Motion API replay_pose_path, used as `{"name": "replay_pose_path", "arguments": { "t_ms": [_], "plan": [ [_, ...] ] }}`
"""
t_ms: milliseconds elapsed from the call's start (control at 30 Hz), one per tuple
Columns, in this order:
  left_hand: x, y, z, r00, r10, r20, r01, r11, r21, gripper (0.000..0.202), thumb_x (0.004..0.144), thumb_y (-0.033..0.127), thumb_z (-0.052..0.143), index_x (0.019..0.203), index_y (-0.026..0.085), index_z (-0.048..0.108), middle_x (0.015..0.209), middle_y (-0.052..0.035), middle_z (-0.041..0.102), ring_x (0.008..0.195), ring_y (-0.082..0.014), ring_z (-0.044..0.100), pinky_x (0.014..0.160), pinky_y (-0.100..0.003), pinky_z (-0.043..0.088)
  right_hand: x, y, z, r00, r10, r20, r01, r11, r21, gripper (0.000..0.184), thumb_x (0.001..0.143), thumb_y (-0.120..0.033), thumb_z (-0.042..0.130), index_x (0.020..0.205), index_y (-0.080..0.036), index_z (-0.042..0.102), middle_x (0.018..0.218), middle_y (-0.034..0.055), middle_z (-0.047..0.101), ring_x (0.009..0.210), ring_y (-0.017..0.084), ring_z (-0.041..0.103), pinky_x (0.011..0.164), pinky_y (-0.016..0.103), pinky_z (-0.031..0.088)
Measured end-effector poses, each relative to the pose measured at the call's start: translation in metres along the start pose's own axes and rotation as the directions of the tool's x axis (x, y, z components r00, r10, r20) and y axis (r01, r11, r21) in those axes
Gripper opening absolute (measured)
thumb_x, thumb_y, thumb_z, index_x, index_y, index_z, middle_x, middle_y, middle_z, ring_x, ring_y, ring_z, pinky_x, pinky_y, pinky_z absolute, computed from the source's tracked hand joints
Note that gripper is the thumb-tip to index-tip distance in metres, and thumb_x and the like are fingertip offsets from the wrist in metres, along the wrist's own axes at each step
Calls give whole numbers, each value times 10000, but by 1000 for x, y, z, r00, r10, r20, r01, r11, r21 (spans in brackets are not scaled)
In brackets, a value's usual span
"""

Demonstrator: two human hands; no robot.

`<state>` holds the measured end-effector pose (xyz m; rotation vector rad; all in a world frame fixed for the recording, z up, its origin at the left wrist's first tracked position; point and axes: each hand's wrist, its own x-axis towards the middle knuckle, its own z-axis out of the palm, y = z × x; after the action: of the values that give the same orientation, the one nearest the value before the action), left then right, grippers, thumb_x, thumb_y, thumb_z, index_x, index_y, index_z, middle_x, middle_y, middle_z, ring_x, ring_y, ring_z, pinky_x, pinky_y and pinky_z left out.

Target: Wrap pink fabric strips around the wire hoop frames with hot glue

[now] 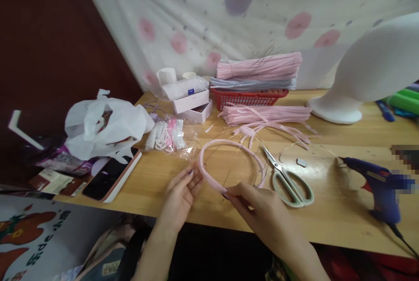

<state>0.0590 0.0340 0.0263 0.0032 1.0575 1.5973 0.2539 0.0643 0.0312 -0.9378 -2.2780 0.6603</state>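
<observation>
The right hand [262, 207] is closed in a pinch of thumb and fingers on the near side of a pink hoop [211, 181]. The left hand [182, 190] is open, palm upward, fingers slightly curled beside the hoop's left side; contact cannot be confirmed. The hoop is held above the counter [342, 224], towards the middle of its near edge. The pinch appears chosen to steady the hoop while leaving most of its curve exposed. Its long axis runs roughly left to right, along the near edge; the end gripped points towards the right hand.

Right of it lie scissors [278, 167], blades pointing to the far edge, and nearer the right end a glue gun [373, 171], nozzle pointing left; both presumably placed for easy reach. Pink strips [266, 116] lie beyond, before a red basket [247, 99] at the far edge.
</observation>
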Motion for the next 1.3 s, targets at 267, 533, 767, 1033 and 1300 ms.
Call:
{"name": "replay_pose_path", "arguments": {
  "t_ms": [267,533,767,1033,1300],
  "plan": [
    [-18,-18,-4,989,-38,144,19,991,131,275,740,284,889,937,111,807,1007,-162,815,887,-206,774,817,-273,619,11,-5,7,998,-53,14,54,995,-88,191,1007,-166,478,855,-195,590,616,16,688,476,159,668,447,221,381],
    [-24,-44,19,995,17,98,-25,997,78,345,584,343,973,823,137,832,884,-88,817,816,-146,741,766,-199,601,8,-1,-1,998,16,-53,-12,997,78,202,1020,-231,514,847,-190,610,640,-1,702,489,125,664,461,188,447],
    [-25,-52,22,982,35,185,-59,991,124,309,604,374,962,832,203,846,889,-67,804,844,-142,707,746,-191,575,-1,9,-6,990,60,-125,-41,987,154,104,997,-225,576,925,-207,649,727,-6,759,585,132,725,535,197,531],
    [-19,-59,39,966,100,240,-142,975,168,273,638,409,940,766,190,840,589,26,605,510,-28,421,454,-120,346,-4,4,-18,929,-57,-366,62,998,3,101,954,-124,617,959,-223,638,892,11,755,790,132,731,677,209,587],
    [-20,-59,52,932,186,311,-231,966,116,257,734,428,876,840,197,845,813,-52,718,650,-101,590,542,-179,494,-3,3,-22,920,-3,-392,17,999,33,157,931,-78,633,943,-234,630,824,-19,674,691,86,625,588,152,507]
  ]
}}
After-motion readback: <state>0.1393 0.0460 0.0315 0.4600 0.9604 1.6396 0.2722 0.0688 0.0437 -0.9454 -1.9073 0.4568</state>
